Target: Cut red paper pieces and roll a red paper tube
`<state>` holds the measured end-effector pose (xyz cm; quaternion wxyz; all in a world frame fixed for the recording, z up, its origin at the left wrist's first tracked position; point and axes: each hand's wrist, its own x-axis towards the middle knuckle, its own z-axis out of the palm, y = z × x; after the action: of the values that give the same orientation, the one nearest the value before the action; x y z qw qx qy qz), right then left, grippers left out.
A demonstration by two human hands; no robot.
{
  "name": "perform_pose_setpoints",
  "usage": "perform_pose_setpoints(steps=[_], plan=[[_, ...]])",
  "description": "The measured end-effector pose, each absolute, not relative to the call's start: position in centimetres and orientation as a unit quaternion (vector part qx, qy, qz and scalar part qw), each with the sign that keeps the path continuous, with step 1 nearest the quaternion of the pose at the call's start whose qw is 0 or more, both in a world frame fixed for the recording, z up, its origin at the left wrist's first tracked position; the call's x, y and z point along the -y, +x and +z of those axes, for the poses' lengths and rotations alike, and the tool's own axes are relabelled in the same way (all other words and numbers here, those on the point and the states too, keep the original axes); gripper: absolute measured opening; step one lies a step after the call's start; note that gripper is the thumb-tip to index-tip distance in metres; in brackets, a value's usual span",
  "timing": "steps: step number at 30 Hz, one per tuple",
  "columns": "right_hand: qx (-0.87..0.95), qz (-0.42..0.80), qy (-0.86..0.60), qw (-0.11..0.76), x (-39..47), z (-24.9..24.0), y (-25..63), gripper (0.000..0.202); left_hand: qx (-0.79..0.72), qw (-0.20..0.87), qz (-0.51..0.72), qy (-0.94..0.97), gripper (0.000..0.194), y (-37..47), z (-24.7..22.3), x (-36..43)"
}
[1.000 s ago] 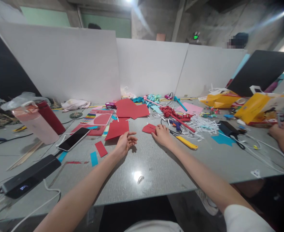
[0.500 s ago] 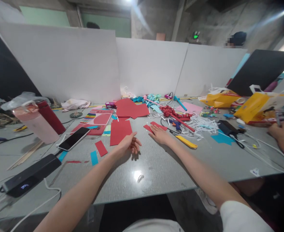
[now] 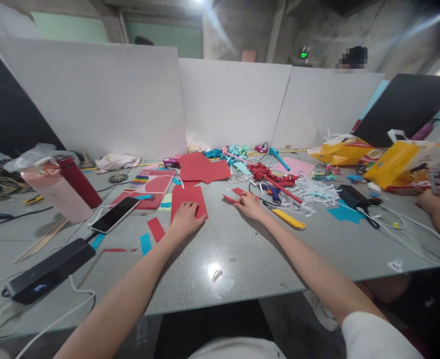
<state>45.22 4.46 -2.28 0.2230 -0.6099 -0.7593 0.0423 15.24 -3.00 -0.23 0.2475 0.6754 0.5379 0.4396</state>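
"Fingers bent, the right hand touches cut red paper pieces; whether it pinches them, I can't tell. The left hand lies loosely spread on a red paper sheet."

"Where, on a clock centred between the hands?"

"Sheet at ten, pieces at one. A yellow utility knife lies at three, a smartphone at nine."

"And the surface?"

"Grey tabletop, finely streaked and glossy, with a bright reflection at six."

"What about the room?"

"White partition boards stand along the far side at twelve. Behind them rises a bare concrete wall, with a lit green sign at one. Another person's hand is well out at three."
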Motion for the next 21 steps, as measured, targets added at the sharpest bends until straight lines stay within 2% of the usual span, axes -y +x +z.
perform_pose_setpoints(steps=[5, 9, 11, 15, 18, 21], plan=[[0.719, -0.012, -0.639, 0.273, -4.4, -1.2, 46.6, 0.030, -0.540, 0.269, 0.428, 0.673, 0.039, 15.0, -0.2, 3.0], [0.678, -0.072, -0.667, 0.300, -4.2, -0.1, 48.1, 0.050, -0.518, 0.260, 0.416, 0.701, 0.035, 15.3, 0.3, 3.5], [0.723, -0.062, -0.630, 0.277, -4.0, 0.3, 48.2, 0.057, -0.517, 0.260, 0.419, 0.700, 0.032, 15.6, 0.3, 3.8], [0.823, 0.021, -0.540, 0.175, -3.0, 0.1, 47.2, 0.058, -0.507, 0.309, 0.441, 0.673, 0.030, 16.2, 0.1, 4.2], [0.839, 0.059, -0.531, 0.107, -1.7, -0.6, 46.2, 0.050, -0.498, 0.320, 0.443, 0.673, 0.032, 16.7, 0.1, 4.4], [0.843, 0.039, -0.532, 0.070, -0.7, -0.9, 45.7, 0.040, -0.488, 0.285, 0.424, 0.708, 0.031, 17.1, 0.0, 4.7]])
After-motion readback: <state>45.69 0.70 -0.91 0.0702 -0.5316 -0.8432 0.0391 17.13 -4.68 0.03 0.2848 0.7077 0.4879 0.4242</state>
